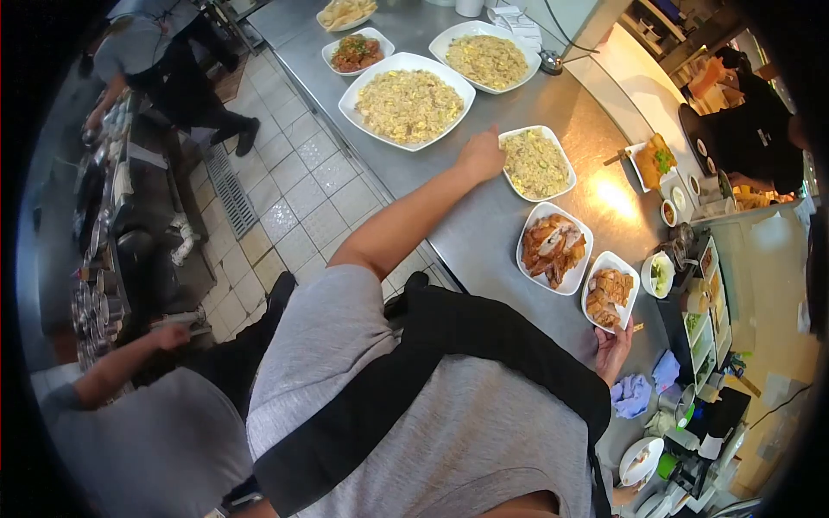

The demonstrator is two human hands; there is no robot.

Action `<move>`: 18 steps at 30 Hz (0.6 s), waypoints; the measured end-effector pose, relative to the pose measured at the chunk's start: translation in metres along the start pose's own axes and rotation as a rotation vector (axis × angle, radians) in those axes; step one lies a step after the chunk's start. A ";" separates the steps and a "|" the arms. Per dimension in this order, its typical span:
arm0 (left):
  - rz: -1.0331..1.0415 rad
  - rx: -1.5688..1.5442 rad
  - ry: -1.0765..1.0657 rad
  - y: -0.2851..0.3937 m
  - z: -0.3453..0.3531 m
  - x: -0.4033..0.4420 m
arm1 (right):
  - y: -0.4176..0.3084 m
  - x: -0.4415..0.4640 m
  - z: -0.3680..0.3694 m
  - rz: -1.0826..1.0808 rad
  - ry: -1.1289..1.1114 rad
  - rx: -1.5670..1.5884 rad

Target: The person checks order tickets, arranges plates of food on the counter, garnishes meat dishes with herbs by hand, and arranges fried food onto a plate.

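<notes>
My left hand [482, 157] reaches across the steel counter [471, 233], its fingers closed at the left rim of a small white bowl of fried rice [535, 162]. On the right, my right hand [613, 352] grips the near edge of a white dish of sliced, browned meat [610, 293]. Between these two sits a white dish of chopped roast poultry [553, 250]. Farther up the counter stand a large bowl of fried rice [408, 105] and another large rice bowl [485, 60]. The undersides of the dishes and some of my fingers are hidden.
A dish of red-brown saucy food [356, 53] stands at the back. A bowl of greens [658, 274], ingredient trays [704, 337] and purple cloths [632, 394] lie at right. One co-worker [164, 432] is close at left; another person [160, 65] works at the stove side.
</notes>
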State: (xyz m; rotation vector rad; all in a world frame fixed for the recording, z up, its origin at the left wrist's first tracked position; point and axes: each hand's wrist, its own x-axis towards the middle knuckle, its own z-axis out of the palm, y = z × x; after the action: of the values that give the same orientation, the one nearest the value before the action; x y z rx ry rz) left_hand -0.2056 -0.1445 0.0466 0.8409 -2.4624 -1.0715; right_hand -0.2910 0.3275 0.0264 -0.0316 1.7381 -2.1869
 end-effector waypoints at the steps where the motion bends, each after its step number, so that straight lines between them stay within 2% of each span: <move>1: 0.138 0.047 0.078 0.003 -0.003 -0.010 | 0.000 -0.002 0.002 -0.002 0.009 -0.004; 4: 0.091 -0.852 -0.087 0.034 -0.046 -0.041 | 0.000 -0.001 0.004 -0.005 0.023 -0.005; 6: 0.127 -0.722 0.149 0.026 -0.099 -0.029 | 0.002 -0.001 0.002 -0.014 0.048 -0.001; 7: 0.198 -0.535 0.366 -0.013 -0.113 -0.002 | 0.003 -0.001 0.002 -0.014 0.053 -0.007; 8: 0.082 -0.527 0.493 -0.031 -0.140 0.011 | 0.003 0.000 0.002 -0.016 0.058 -0.009; 10: 0.097 -0.262 0.831 -0.094 -0.176 0.048 | 0.005 0.001 0.000 -0.022 0.065 -0.016; 11: 0.081 0.026 0.968 -0.163 -0.185 0.085 | 0.006 0.002 0.000 -0.027 0.068 -0.020; 12: -0.216 0.238 1.025 -0.204 -0.187 0.100 | 0.007 0.001 -0.001 -0.035 0.078 -0.020; 13: -0.466 0.046 0.759 -0.223 -0.202 0.106 | 0.006 0.000 0.003 -0.034 0.099 -0.035; 14: -0.428 -0.528 0.661 -0.235 -0.200 0.107 | 0.007 0.000 0.005 -0.051 0.105 -0.045; 15: -0.479 -1.072 0.600 -0.247 -0.199 0.108 | 0.007 -0.001 0.005 -0.073 0.127 -0.049; 16: -0.434 -1.231 0.425 -0.249 -0.203 0.104 | 0.008 -0.004 0.006 -0.095 0.162 -0.050; 18: -0.254 -1.332 0.219 -0.299 -0.198 0.126 | 0.001 -0.009 0.023 -0.088 0.242 -0.056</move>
State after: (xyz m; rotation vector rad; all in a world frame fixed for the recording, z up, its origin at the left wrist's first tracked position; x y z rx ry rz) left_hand -0.0882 -0.4963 -0.0366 0.6905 -0.9985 -2.0996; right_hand -0.2769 0.3083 0.0335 0.1516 1.9614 -2.2846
